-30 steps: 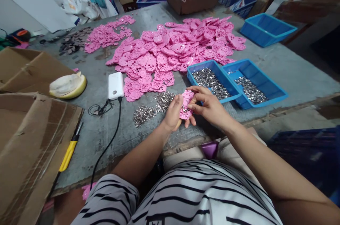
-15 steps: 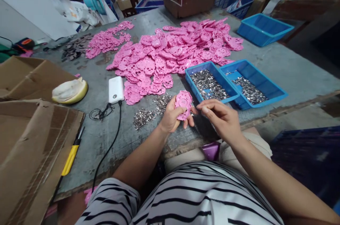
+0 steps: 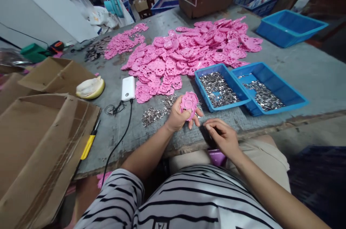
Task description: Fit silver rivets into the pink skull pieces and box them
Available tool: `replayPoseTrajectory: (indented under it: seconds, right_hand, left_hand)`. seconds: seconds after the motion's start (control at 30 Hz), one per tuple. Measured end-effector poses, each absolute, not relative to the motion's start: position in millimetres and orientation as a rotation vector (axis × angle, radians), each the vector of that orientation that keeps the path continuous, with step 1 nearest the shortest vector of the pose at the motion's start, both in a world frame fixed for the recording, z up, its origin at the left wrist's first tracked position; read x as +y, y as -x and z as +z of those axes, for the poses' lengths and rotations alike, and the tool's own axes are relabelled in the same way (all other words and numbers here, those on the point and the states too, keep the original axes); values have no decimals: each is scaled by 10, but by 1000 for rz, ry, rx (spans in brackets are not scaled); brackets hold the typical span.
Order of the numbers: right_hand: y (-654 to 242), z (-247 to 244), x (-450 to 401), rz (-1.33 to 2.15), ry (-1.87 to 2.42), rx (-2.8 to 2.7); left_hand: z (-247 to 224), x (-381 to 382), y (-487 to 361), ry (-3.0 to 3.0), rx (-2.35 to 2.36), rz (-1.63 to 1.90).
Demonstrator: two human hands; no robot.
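Head view: a pink piece (image 3: 189,103), shaped plate-like with a wavy outline and raised detail, is held up above the near part of the counter (image 3: 315,72). The left hand (image 3: 177,116) has it in a firm grip, thumb pressed over its lower part and fingers behind, some fingertips showing past its right edge. A small dark, shiny spot by the thumb is too small to make out.

The right hand (image 3: 223,136) is just beside, apart from the piece, its fingers curled and the thumb close to the index finger; I can't make out whether that grip has anything small in it.

Left of the piece lie two small heaps of metal parts (image 3: 151,116), partly behind the left hand. To the right, two blue trays (image 3: 231,107) stand side by side, touching, both with shiny metal bits (image 3: 217,88) inside. Behind the hands spreads a large pile of pink pieces (image 3: 186,50), with smaller pink parts (image 3: 123,43) and dark flat pieces (image 3: 97,48) farther left.

A white device (image 3: 128,88) with a black cable (image 3: 126,130) plugged in lies left of the heaps; beyond it are a fruit rind (image 3: 90,89), a yellow-handled tool (image 3: 88,146) and a cardboard box (image 3: 29,139).
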State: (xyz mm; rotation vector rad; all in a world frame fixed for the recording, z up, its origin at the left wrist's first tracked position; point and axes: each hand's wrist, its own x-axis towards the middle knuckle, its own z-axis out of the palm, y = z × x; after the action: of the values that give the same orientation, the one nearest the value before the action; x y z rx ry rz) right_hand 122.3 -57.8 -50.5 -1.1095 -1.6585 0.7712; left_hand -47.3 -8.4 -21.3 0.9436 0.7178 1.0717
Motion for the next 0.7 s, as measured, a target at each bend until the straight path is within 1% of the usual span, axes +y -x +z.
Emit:
replayPoseTrajectory:
  seconds: [0.23, 0.4, 0.5, 0.57, 0.63, 0.7]
  right_hand:
    - [-1236, -544, -551, 715, 1112, -1695]
    - [-1280, -555, -530, 750, 1184, -1712]
    - [-1289, -561, -513, 810, 1273, -1680]
    - [-1287, -554, -513, 860, 1344, -1657]
    - [-1299, -553, -519, 932, 1394, -1664]
    - [-1341, -595, -516, 957, 1376, -1695]
  left_hand:
    - [-263, -35, 457, -982, 769, 1208]
    - [8, -210, 714, -1012, 793, 1197]
    - [268, -516, 1181, -1016, 898, 1259]
    - [407, -844, 1556, -951, 1027, 1359]
    - [473, -1255, 1899, -820, 1184, 1485]
    - [442, -1704, 2161, -638, 1360, 1633]
